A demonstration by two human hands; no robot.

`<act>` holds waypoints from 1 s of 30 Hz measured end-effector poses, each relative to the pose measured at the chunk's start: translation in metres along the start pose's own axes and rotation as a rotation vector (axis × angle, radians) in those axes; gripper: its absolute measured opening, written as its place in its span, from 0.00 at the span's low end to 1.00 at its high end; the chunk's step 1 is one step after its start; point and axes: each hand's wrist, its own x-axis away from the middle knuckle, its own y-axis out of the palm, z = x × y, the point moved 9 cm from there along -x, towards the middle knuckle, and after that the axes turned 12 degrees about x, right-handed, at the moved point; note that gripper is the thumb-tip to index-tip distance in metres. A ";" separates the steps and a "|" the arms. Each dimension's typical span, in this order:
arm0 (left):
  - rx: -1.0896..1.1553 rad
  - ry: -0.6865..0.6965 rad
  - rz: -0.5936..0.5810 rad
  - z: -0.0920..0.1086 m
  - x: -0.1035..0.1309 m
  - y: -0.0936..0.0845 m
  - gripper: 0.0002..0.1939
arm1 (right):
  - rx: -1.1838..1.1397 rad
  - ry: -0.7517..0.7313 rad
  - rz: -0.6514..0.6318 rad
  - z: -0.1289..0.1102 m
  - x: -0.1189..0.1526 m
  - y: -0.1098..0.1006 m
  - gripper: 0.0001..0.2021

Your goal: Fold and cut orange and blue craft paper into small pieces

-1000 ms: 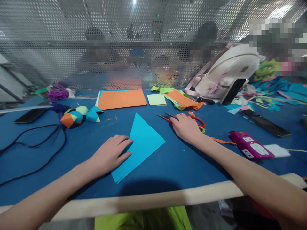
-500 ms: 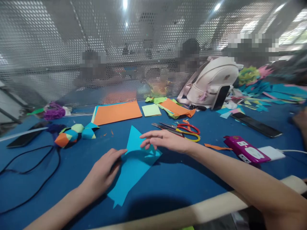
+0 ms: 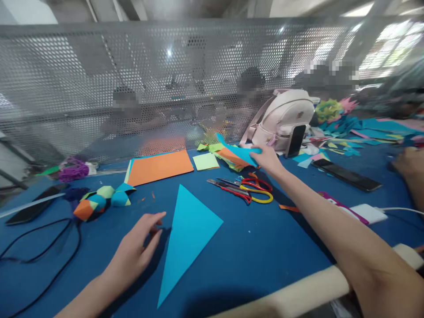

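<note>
A blue paper triangle [image 3: 188, 236] lies flat on the blue table. Just left of it rests my left hand [image 3: 137, 243], fingers loosely apart and holding nothing. Farther off, my right hand [image 3: 266, 160] is closed on a blue paper scrap [image 3: 236, 151]. That scrap is over the pile of orange and lime-green paper scraps [image 3: 228, 160] at the back. Two pairs of scissors, one with red handles [image 3: 261, 185] and one with yellow handles [image 3: 263, 195], lie between the triangle and my right forearm.
Orange sheets [image 3: 162, 168] and a pale green pad [image 3: 206, 161] lie at the back. Folded paper pieces [image 3: 102, 196] and a black cable [image 3: 77, 247] are at left. On the right stand a white backpack [image 3: 285, 117] and phone [image 3: 346, 174]. Another person's hand [image 3: 409, 170] shows at the right edge.
My right hand has moved away from the blue paper to the back with a blue scrap. A plain triangle now lies on the table. My left hand has come off the paper.
</note>
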 end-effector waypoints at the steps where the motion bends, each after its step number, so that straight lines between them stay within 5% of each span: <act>1: 0.003 0.011 -0.006 -0.002 0.001 0.003 0.17 | -0.038 0.075 -0.020 0.021 -0.004 0.005 0.18; 4: 0.025 0.047 -0.048 -0.011 0.008 0.019 0.17 | -0.149 0.219 -0.073 0.060 -0.004 0.022 0.18; 7: 0.060 0.063 -0.117 -0.017 0.015 0.033 0.18 | -0.220 0.281 -0.116 0.073 -0.004 0.037 0.18; 14: 0.101 0.053 -0.170 -0.021 0.019 0.039 0.18 | -0.171 0.196 -0.194 0.060 -0.023 0.054 0.18; 20: 0.098 0.030 -0.186 -0.024 0.020 0.040 0.18 | -0.021 0.022 -0.086 0.044 -0.036 0.051 0.18; 30: 0.044 0.095 -0.197 -0.015 0.024 0.034 0.20 | 0.253 -0.173 0.070 0.042 -0.020 0.047 0.18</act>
